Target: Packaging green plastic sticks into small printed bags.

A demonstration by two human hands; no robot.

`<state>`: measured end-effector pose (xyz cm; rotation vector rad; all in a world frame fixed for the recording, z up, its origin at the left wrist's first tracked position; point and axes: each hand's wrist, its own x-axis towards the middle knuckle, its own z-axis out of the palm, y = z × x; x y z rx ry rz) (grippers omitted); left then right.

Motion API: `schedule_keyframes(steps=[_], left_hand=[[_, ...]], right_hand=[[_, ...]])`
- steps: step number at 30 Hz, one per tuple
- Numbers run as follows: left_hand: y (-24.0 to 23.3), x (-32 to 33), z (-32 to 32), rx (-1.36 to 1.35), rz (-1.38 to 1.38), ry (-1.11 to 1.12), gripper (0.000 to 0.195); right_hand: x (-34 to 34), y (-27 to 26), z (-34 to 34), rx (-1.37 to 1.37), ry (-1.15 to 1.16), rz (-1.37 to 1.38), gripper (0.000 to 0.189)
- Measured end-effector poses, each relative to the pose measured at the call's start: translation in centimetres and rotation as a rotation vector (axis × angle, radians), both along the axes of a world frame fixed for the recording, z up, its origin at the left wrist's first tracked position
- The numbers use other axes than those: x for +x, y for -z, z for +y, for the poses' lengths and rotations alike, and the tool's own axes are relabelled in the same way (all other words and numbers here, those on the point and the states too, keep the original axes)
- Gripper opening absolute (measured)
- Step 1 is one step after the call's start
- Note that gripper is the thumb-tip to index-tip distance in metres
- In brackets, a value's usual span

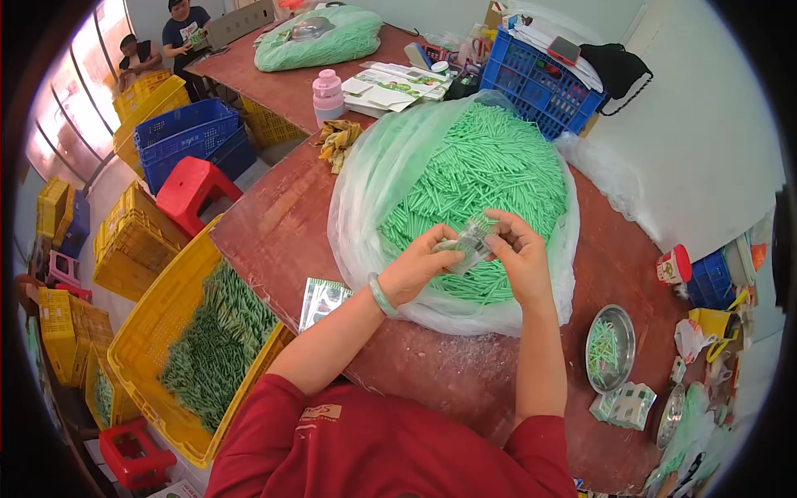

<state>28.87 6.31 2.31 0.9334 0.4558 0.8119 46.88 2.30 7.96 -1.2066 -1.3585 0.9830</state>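
Above a large plastic bag (358, 205) full of loose green sticks (492, 168), both my hands meet at one small clear packet (471, 244). It has printed sides, and the tips of green sticks show along its top. My left hand (429, 252), with a bangle at the wrist, grips the packet's left end between thumb and fingers. From the right, the thumb and fingertips of my right hand (515, 241) pinch its other side. My fingers partly cover the packet. Flat printed sleeves (320, 303) lie on the red table (429, 367) beside my left forearm.
A yellow crate (140, 367) filled with green packets stands left of the table. On the right are a metal bowl (624, 348) of sticks and printed packs (626, 406). Behind the bag sit a blue basket (529, 78) and a pink bottle (328, 93). Two people sit and stand far left.
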Motion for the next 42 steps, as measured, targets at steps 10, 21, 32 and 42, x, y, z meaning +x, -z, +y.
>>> schedule_keyframes(steps=[10, 21, 32, 42], left_hand=[[0.4, 0.1, -0.4, -0.018, -0.021, 0.091, 0.027], [-1.2, 0.1, -0.5, -0.237, -0.193, 0.118, 0.040], [-0.6, -0.8, -0.7, -0.021, -0.039, 0.123, 0.040], [-6.3, -15.0, -2.9, 0.787, 0.579, -0.250, 0.019]], right_hand=[[-1.4, -0.9, -0.6, -0.014, 0.083, -0.144, 0.038], [-0.3, 0.6, 0.0, 0.030, 0.148, -0.091, 0.035], [-0.3, 0.0, -0.7, 0.053, -0.042, -0.182, 0.026], [-10.0, -4.3, -1.1, 0.442, -0.263, -0.574, 0.028]])
